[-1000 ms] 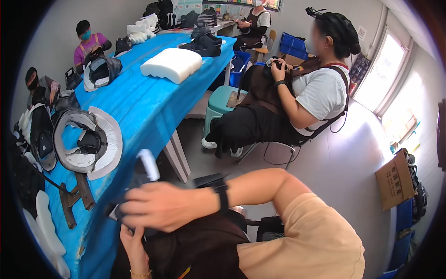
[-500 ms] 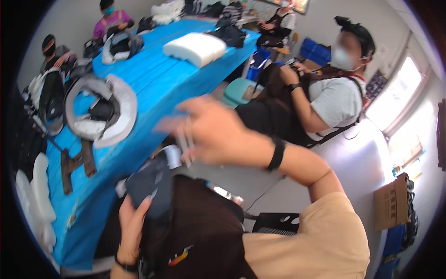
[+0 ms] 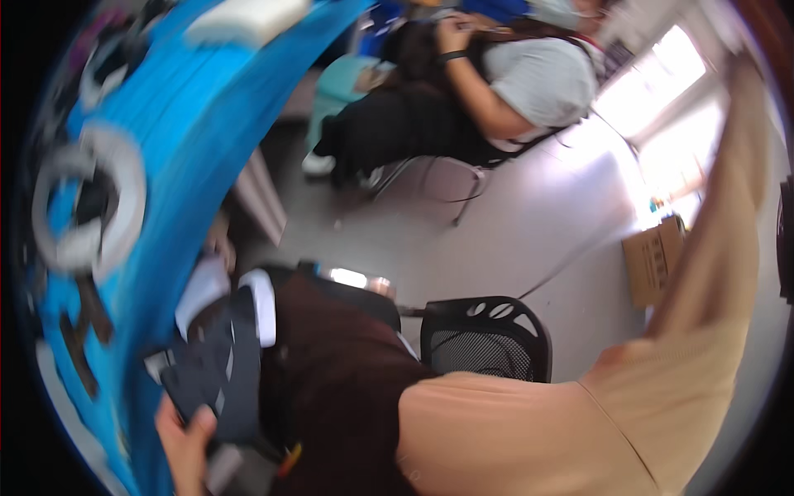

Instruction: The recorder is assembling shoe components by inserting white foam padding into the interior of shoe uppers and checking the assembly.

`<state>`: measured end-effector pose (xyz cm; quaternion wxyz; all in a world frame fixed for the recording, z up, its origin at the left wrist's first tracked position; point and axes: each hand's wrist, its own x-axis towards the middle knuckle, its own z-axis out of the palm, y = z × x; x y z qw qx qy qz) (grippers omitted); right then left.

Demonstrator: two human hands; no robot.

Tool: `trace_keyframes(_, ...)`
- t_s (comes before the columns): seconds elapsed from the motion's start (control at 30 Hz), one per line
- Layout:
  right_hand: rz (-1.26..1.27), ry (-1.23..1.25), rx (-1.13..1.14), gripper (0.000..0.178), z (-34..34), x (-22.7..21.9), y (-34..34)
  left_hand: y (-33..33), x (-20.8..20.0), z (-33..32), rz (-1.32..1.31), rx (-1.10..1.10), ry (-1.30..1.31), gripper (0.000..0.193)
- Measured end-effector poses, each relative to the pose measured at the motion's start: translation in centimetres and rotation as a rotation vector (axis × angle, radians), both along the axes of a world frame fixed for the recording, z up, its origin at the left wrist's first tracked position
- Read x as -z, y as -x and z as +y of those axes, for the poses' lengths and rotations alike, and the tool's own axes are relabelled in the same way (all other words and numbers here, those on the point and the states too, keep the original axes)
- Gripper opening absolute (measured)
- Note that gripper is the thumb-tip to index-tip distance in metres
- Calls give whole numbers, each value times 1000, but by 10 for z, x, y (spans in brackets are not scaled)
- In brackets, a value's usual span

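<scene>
My left hand is closed on the lower edge of a dark grey fabric piece, thumb on top. The piece lies over my lap beside the blue-covered table, with a small light tab at its left corner. Two white curved parts, a band and a wider one, show just beyond it. My right arm is raised, smeared by motion, toward the upper right rim; its hand cannot be made out there. A dark brown garment covers my lap.
The blue-covered table runs along the left, bearing a grey-white ring-shaped piece, dark brown strips and a white foam block. A seated person works across from me. A black mesh chair and cardboard box stand rightward.
My right hand, earlier over my lap with thin pale strands at its fingers, has swung up and right. The view has turned down and right. My left hand keeps its grip on the fabric piece.
</scene>
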<state>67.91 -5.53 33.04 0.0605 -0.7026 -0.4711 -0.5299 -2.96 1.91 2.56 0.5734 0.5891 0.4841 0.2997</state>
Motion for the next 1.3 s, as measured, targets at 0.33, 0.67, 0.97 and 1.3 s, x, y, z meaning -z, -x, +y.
trace_keyframes(0.33,709,888,-1290,10,97,212,313,-30,19,-17,-123,-175,-169,44)
trace_keyframes(0.67,1923,1730,-1447,48,97,339,471,-20,5,-52,-336,-550,-401,43)
trace_keyframes(0.97,2657,1235,-1618,46,71,358,521,-9,50,-60,-511,-366,-193,50)
trace_keyframes(1.3,42,322,-1676,9,48,366,509,-3,77,-45,-300,-283,-159,42)
